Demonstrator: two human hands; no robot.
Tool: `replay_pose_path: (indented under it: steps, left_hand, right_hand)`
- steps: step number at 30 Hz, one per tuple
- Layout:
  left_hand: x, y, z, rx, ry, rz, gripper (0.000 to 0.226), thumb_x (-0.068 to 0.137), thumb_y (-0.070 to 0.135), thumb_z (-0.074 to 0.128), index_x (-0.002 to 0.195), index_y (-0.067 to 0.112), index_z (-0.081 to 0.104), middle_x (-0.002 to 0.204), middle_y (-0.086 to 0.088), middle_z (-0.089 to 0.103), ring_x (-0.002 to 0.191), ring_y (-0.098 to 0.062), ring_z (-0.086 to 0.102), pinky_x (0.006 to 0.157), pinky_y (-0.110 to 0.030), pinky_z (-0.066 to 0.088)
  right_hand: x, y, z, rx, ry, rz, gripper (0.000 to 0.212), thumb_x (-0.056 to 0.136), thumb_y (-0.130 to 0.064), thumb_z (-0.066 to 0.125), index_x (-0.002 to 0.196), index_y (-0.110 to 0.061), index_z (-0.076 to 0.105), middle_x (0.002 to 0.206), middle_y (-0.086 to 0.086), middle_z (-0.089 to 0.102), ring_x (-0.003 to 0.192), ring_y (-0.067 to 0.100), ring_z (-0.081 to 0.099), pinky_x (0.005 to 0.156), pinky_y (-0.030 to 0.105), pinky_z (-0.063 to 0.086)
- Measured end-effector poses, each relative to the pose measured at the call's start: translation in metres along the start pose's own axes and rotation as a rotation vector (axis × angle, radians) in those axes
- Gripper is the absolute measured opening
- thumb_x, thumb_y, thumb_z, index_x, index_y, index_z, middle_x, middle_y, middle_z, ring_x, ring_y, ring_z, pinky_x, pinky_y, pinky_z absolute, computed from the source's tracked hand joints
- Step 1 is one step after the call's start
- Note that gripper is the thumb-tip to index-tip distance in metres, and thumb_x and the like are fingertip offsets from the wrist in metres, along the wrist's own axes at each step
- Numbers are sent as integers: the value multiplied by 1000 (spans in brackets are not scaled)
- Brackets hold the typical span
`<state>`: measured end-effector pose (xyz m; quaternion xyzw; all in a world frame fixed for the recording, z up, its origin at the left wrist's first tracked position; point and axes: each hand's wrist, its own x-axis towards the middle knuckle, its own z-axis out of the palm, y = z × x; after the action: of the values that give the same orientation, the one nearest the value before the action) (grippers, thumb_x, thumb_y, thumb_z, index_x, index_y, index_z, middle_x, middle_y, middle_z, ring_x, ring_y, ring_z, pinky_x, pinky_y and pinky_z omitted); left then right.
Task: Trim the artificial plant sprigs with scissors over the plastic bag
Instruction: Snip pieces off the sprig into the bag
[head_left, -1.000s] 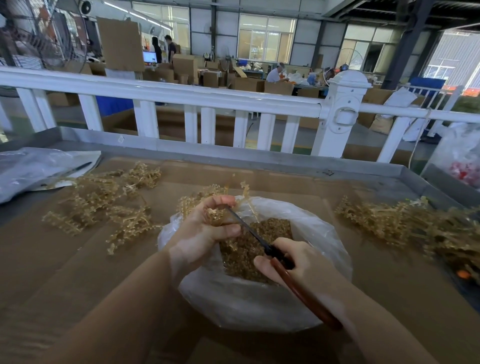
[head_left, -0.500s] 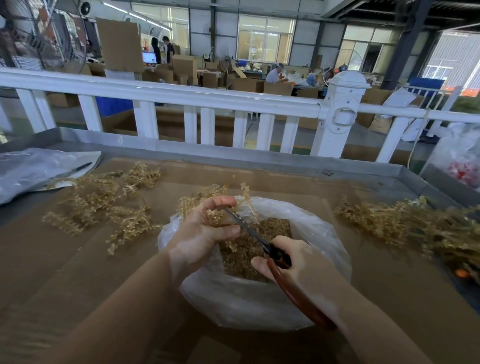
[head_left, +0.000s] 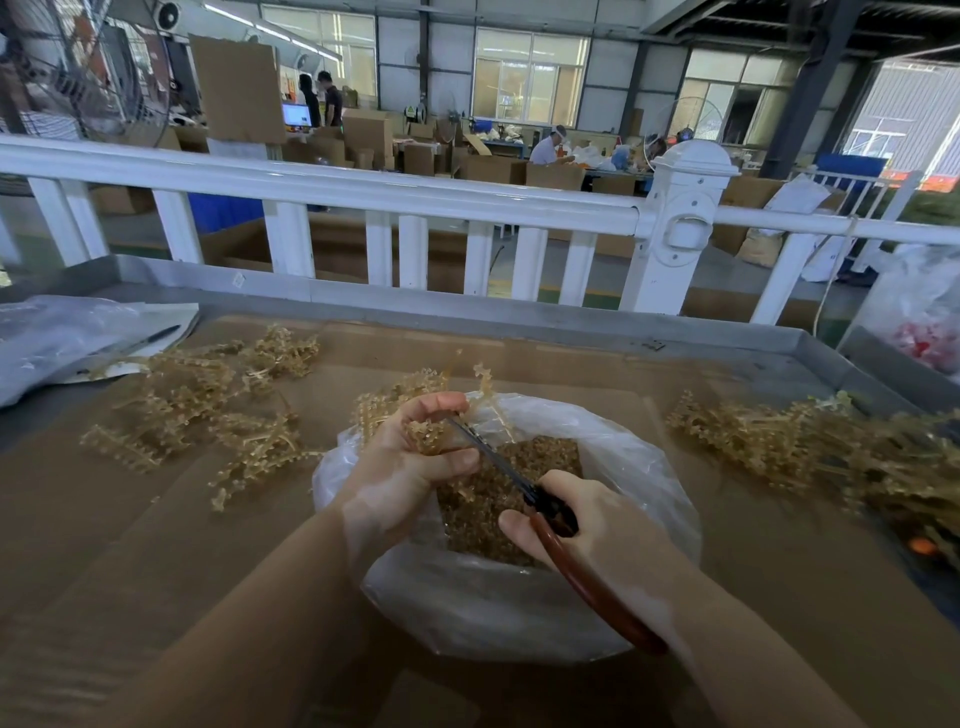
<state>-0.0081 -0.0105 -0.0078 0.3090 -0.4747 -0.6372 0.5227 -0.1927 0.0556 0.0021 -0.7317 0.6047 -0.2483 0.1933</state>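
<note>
The plastic bag sits open on the bench, right in front of the person, so that cut bits fall in and do not scatter. A heap of small tan pieces already lies inside it.

The left hand is curled around a sprig and pinches it between thumb and fingers. It holds the sprig over the bag's mouth, toward 11 o'clock of the bag. More of the sprig pokes up past the fingers toward 12 o'clock. Holding it there keeps the part to cut close to the blades and above the bag.

The right hand wraps around the scissors. Their red-brown handles run back along the wrist toward 5 o'clock, and the dark blades point to 11 o'clock, straight at the sprig. The blade tips reach in beside the left fingers, but I cannot tell how wide the blades are.

A pile of sprigs lies on the bench at 9 o'clock of the bag, and another pile at 3 o'clock. Both are near, so a hand can take or drop one easily. I would guess one pile is done and one waits, but I cannot tell which.

A white fence stands behind the bench at 12 o'clock.
</note>
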Motion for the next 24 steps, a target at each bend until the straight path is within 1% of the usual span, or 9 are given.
replay_pose_path:
  steps: [6,11,13,15,16,18,20,22,24]
  left_hand:
    - [-1,0,1,4,11,-8,53,71,-24,60,109,12,59,98,-12,65,84,-23,67,74,-27,57]
    - [-1,2,3,7,22,-8,55,71,-24,60,114,9,58,110,-17,60,90,-25,65,79,-29,55]
    - [-2,1,2,14,27,-8,57,67,-20,64,115,9,57,114,-18,58,93,-26,64,83,-33,53]
    - [-2,1,1,-1,27,-22,58,61,-10,70,114,10,59,109,-17,63,93,-27,65,83,-33,54]
    - [-2,1,0,-37,34,-32,56,60,-6,71,112,10,60,103,-15,67,90,-27,67,81,-32,56]
    - [1,0,0,-158,80,-38,42,65,-3,69,105,7,63,87,-9,72,77,-22,70,69,-27,58]
    - [4,-2,1,-232,172,-50,25,74,-10,62,94,4,66,79,-8,69,67,-18,69,60,-22,57]
    - [5,-4,2,-244,247,-66,25,77,-19,56,87,2,65,78,-8,64,63,-17,68,56,-20,56]
    - [4,-4,2,-245,265,-71,28,78,-22,54,85,3,64,74,-9,62,60,-16,67,54,-19,56]
  right_hand:
    - [3,1,1,-7,10,-4,39,82,-65,54,70,-29,49,59,-10,51,57,-3,50,52,16,31]
    - [2,3,-1,-3,-4,-15,38,83,-63,54,67,-28,50,57,-10,49,53,1,47,55,17,32]
    - [2,2,0,3,-9,-18,37,83,-62,54,70,-28,52,59,-9,51,54,1,48,56,17,33]
    - [2,3,0,10,-12,-20,37,83,-62,53,75,-27,56,61,-9,52,55,1,49,56,17,34]
    - [2,3,0,13,-16,-18,36,84,-62,53,76,-27,56,62,-9,53,54,0,49,56,16,34]
    - [2,2,0,12,-22,-13,34,84,-62,53,75,-29,55,61,-9,52,54,-2,49,55,15,33]
    - [1,2,1,-9,-21,-12,34,84,-63,53,75,-30,55,61,-10,52,54,-1,50,55,15,33]
    - [1,1,2,-38,-20,-19,34,83,-64,52,73,-32,52,62,-10,52,57,1,49,56,16,34]
    - [-1,0,2,-55,-22,-34,33,83,-63,52,73,-32,51,64,-10,53,59,1,50,57,16,35]
